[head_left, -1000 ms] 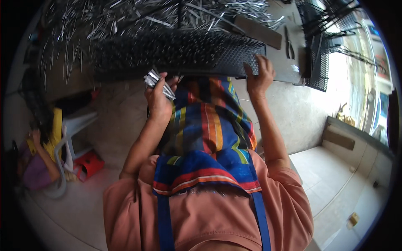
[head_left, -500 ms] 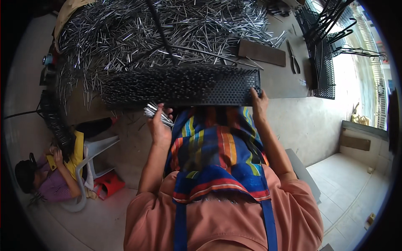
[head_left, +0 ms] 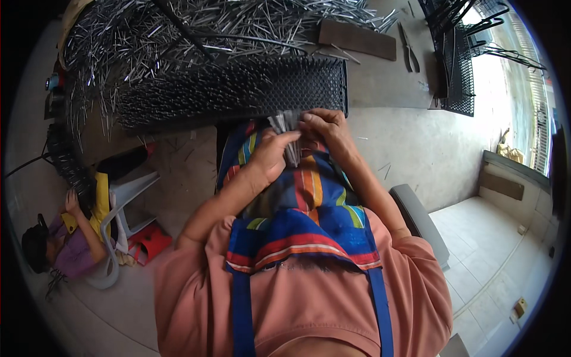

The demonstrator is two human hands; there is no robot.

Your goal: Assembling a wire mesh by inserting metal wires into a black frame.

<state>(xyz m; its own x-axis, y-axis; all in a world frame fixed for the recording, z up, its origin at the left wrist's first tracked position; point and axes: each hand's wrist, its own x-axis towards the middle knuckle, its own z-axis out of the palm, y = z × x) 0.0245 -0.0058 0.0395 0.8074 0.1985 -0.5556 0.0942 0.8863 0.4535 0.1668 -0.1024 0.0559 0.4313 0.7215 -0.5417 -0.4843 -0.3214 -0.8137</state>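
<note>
A bundle of short, thin silver metal rods (head_left: pixel 292 153) is held in my left hand (head_left: pixel 269 156), thumb laid across it, just in front of the black perforated rack. My right hand (head_left: pixel 331 132) is at the bundle's upper end with thumb and fingers pinched together; blur hides what is between them. The long black perforated rack (head_left: pixel 303 89) lies along the table's near edge. Dark rods stand densely in the holes of its left and middle part, while bare holes show toward its right end.
Behind the rack spreads a big heap of loose metal rods (head_left: pixel 128 50), crossed by a dark bar (head_left: pixel 181 30). Right of it lie a brown board (head_left: pixel 357 40) and pliers (head_left: pixel 408 50). Black mesh racks (head_left: pixel 458 71) stand at the table's right. A person (head_left: pixel 80 238) sits at lower left.
My right hand has left the rack's right end and come to the bundle. My left hand has moved right with the rods, in front of my apron. The view has shifted slightly.
</note>
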